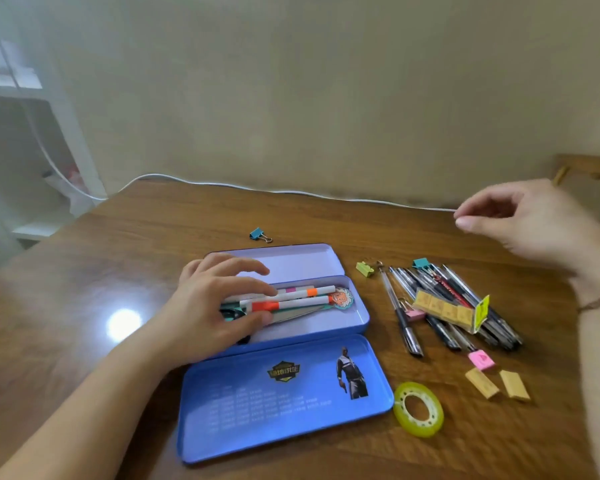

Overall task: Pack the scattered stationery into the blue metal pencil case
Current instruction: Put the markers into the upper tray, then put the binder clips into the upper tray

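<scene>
Since the tabletop (291, 216) is the biggest thing here, start there: the blue metal pencil case (357, 322) sits about dead centre, opened out flat, long axis running 9 to 3 with the right end tipped slightly away. Its printed lid (284, 396) lies at 6 o'clock of the tray and a pale inner flap (302, 259) at 12.

Left hand (222, 306) is in the tray's left end, fingers (257, 287) spread flat and pressing on the white markers (291, 299) rather than gripping them. They lie along the case's length, caps toward 3. Right hand (530, 223) hovers at 2 o'clock, loosely curled with thumb and forefinger nearly pinched, holding nothing I can see.

Looks like the step is settling what's inside before the next grab. I'd nudge those markers tight against the far wall so the pen pile (447, 306) at 3 o'clock fits alongside. Those pens point roughly 11 to 5, so they'd need turning to match the case.

Smaller stuff: tape roll (418, 408) at 5, tan erasers (497, 384) and a pink one (481, 360) near it, and a teal binder clip (258, 234) at 12.
</scene>
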`<state>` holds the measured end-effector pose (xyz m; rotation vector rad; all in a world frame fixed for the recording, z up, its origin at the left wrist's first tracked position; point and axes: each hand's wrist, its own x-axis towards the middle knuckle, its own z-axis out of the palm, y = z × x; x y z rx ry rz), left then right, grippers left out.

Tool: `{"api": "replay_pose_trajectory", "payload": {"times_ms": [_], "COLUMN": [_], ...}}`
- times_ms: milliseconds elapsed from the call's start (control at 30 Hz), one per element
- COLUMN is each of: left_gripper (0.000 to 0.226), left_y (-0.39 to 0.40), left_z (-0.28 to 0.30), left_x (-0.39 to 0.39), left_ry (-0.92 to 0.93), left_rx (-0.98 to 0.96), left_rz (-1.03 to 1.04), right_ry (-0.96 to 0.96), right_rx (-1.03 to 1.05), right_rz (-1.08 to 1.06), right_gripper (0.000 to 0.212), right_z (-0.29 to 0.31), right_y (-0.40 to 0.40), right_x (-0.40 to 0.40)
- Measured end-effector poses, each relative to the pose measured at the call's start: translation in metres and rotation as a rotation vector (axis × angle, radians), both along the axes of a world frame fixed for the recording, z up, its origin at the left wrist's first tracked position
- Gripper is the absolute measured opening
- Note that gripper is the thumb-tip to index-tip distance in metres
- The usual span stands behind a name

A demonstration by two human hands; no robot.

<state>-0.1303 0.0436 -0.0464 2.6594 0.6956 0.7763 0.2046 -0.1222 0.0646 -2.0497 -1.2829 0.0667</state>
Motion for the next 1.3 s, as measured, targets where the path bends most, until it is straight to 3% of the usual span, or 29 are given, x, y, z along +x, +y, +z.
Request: {"api": "replay_pose_trajectory", "payload": {"times_ms": [133,233,333,400,567,667,900,967,1033,1133,1200,1300], "left_gripper": [0.044,0.048,0.046,0.045,0.047,0.047,0.047,0.047,0.047,0.047,0.047,0.046], "left_y": [-0.005,-0.004,-0.004,-0.004,-0.005,-0.006,-0.005,-0.005,-0.005,-0.005,-0.005,-0.005], "left_z": [-0.003,-0.004,-0.004,-0.003,0.000,-0.001,-0.002,-0.002,-0.001,-0.001,0.000,0.001], "left_x": [-0.002,-0.002,-0.003,-0.002,-0.002,-0.003,-0.004,-0.004,-0.004,-0.004,-0.004,-0.004], "left_ry": [0.095,0.128,0.121,0.113,0.070,0.079,0.100,0.099,0.101,0.103,0.105,0.110], "left_rx": [0.026,0.007,0.003,0.008,-0.014,-0.021,-0.009,0.000,0.007,0.019,0.025,0.031], "left_rz": [-0.112,-0.125,-0.129,-0.136,-0.156,-0.151,-0.141,-0.136,-0.129,-0.114,-0.103,-0.103], "right_ry": [-0.117,-0.151,-0.157,-0.226,-0.432,-0.437,-0.657,-0.560,-0.341,-0.037,-0.042,-0.240], "right_rx": [-0.509,-0.620,-0.482,-0.402,-0.466,-0.491,-0.273,-0.098,0.043,0.021,-0.054,-0.178], "right_rz": [0.056,0.032,0.041,0.070,0.158,0.125,0.160,0.103,0.115,0.188,0.196,0.146], "right_gripper": [0.017,0.017,0.017,0.028,0.048,0.047,0.032,0.031,0.027,0.015,0.013,0.013], "right_z": [-0.022,-0.035,-0.041,-0.050,-0.081,-0.088,-0.088,-0.085,-0.078,-0.070,-0.073,-0.080], "right_y": [0.009,0.016,0.023,0.033,0.052,0.055,0.058,0.059,0.059,0.060,0.062,0.062], "right_x": [-0.002,-0.004,-0.011,-0.022,-0.049,-0.054,-0.060,-0.057,-0.061,-0.080,-0.091,-0.100]}}
